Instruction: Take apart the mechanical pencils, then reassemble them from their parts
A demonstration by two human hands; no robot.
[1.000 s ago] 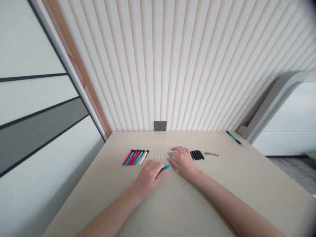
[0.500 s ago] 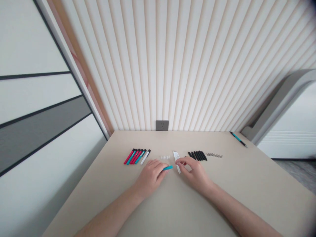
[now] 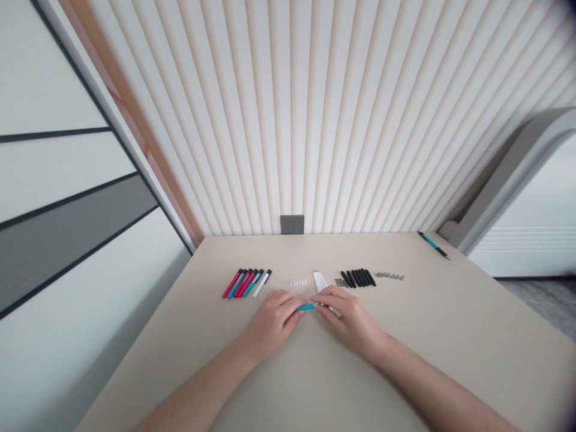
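I have my left hand point(image 3: 272, 321) and right hand point(image 3: 351, 318) clamped on 1 teal marker barrel point(image 3: 306, 306), near 6 capped markers point(image 3: 246, 283) on the surface point(image 3: 405, 336).

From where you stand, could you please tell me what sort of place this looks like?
It looks like an indoor workroom or home office, going by the beige table, the ribbed white wall panelling with a wall socket, and marker pens.

ribbed cream panelling point(image 3: 288, 120) fills the wall behind the beige surface point(image 3: 450, 336), with a grey wall socket point(image 3: 292, 224) low down. white and grey panels with black lines point(image 3: 67, 252) stand left; a grey-framed opening point(image 3: 508, 180) and grey floor point(image 3: 540, 303) lie right.
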